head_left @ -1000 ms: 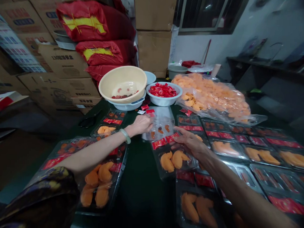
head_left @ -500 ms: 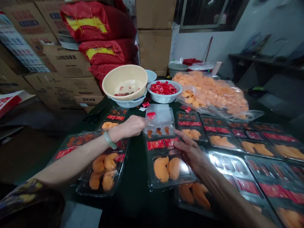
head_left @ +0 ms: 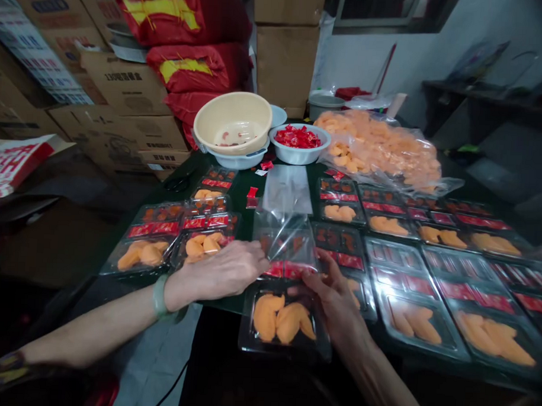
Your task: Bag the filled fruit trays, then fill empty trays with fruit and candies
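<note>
Over the near edge of the green table (head_left: pixel 245 232), a black tray (head_left: pixel 283 351) with two fortune cookies (head_left: pixel 267 318) sits partly inside a clear plastic bag (head_left: pixel 282 218), red sachets (head_left: pixel 294 269) showing through. The left hand's (head_left: pixel 231 267) fingers close on the bag's left edge; the right hand (head_left: pixel 339 297) grips the tray's right side. Blurred brown pieces (head_left: pixel 295 242) under the film may be dried fruit.
</note>
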A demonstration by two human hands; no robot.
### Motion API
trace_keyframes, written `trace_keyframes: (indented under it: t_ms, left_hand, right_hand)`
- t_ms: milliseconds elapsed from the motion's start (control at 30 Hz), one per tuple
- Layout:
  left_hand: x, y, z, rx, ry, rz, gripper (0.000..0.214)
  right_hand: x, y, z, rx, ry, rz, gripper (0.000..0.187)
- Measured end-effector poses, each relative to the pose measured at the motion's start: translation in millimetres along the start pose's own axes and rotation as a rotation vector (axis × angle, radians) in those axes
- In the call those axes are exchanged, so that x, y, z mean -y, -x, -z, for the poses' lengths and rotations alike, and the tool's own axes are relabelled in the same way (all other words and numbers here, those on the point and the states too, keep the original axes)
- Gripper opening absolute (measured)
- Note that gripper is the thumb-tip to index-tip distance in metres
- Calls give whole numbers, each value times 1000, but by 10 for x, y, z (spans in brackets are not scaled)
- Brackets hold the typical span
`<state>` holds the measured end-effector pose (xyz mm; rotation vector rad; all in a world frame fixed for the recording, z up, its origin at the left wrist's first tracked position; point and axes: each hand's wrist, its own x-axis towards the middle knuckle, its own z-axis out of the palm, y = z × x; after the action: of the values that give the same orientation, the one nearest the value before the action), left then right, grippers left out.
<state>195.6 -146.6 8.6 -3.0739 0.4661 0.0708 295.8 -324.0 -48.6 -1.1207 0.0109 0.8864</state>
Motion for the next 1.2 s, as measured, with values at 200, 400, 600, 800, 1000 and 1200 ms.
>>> trace_keyframes:
  t_ms: [200,400,600,800,1000,1200]
  left_hand:
    - [-374,299,-77,17,91,-14,18]
    - [-718,544,-61,35,241,22,16]
    - [-829,584,-140,-73,339,94,17]
    - [-801,320,-136,-120,252,42,18]
    - [-848,212,-199,-212,236,89,21]
    - [-774,262,-293,-313,294,138,23]
  right_hand:
    - [-202,414,120,93,79,-109,48]
    - [-214,673,406,428,92,-265,49]
    - [-139,671,517,507,312,-230,69]
    - [-304,398,369,-23,603,214,25]
    - [-389,301,278,-89,485,320,24]
    - [-257,563,339,214,66,-235,38]
